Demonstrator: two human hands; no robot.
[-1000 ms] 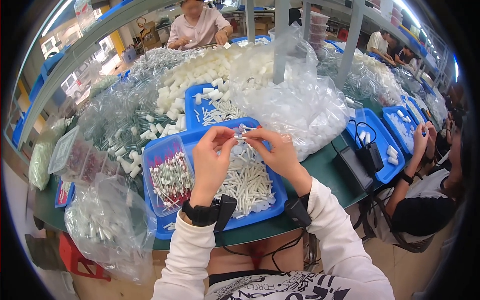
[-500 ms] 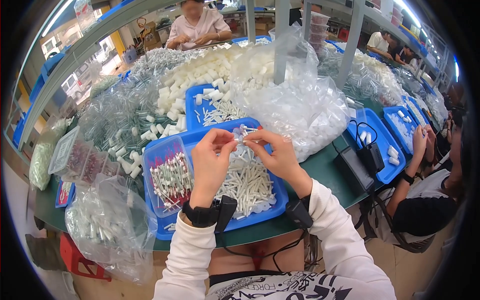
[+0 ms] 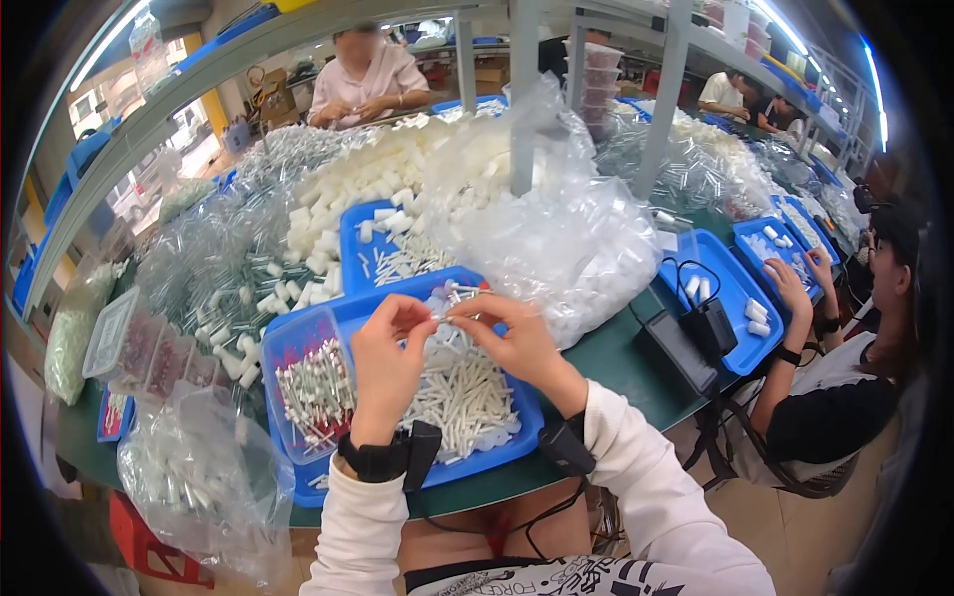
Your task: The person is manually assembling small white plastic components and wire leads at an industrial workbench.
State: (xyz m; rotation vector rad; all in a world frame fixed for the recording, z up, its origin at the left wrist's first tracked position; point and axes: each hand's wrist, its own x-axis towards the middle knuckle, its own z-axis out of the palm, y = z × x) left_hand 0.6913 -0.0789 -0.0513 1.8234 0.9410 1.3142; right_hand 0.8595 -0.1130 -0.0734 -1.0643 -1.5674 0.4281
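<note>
A small white plastic tube (image 3: pixel 444 311) is pinched between left hand (image 3: pixel 386 363) and right hand (image 3: pixel 514 341) fingertips — judged light, stiff, slippery; best gripped at the ends.

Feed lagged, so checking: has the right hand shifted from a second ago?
No. The right hand stays over the blue tray's far edge, fingertips meeting the left hand.

Both arms wear long white sleeves (image 3: pixel 646 477), loose and slightly creased, running in from the lower edge of the frame. At the lower centre the white top carries black printed lettering across its front. The left hand (image 3: pixel 386 363) is bare, with a black strap and a small black device (image 3: pixel 393 459) at its wrist. The right hand (image 3: pixel 517 343) is bare too, and a black unit (image 3: pixel 564 447) sits at its wrist. Thin black cables (image 3: pixel 517 512) trail from the units toward the lap.
</note>
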